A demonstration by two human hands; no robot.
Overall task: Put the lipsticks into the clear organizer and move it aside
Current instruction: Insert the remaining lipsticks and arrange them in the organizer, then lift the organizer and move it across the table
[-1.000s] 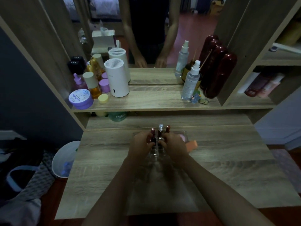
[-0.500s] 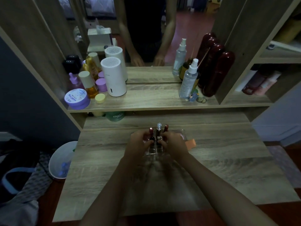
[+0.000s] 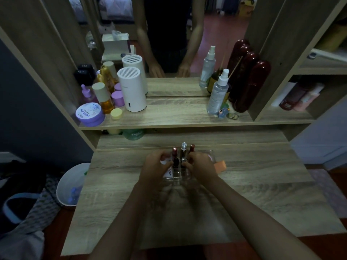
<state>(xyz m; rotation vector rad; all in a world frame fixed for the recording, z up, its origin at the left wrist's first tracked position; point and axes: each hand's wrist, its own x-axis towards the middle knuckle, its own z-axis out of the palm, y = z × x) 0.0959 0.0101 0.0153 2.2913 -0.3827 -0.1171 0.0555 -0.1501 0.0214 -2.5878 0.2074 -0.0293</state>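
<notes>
A clear organizer (image 3: 176, 174) stands on the wooden desk (image 3: 253, 184), in the middle near the back. Upright in it are a dark red lipstick (image 3: 175, 156), a clear-capped tube (image 3: 183, 152) and another red lipstick (image 3: 191, 148); a white tube with lettering (image 3: 168, 170) leans at its left side. My left hand (image 3: 155, 168) grips the organizer's left side and my right hand (image 3: 201, 166) grips its right side. The fingers hide much of the organizer's walls.
An orange block (image 3: 221, 164) and a pinkish item lie just right of my right hand. The shelf above holds a white cylinder (image 3: 132, 89), jars, spray bottles (image 3: 217, 94) and dark red cases (image 3: 251, 85) before a mirror. A white bin (image 3: 72, 184) stands left of the desk.
Both hands stay clamped on the organizer; it and the hands have barely shifted on the desk. The camera view has dipped slightly.
</notes>
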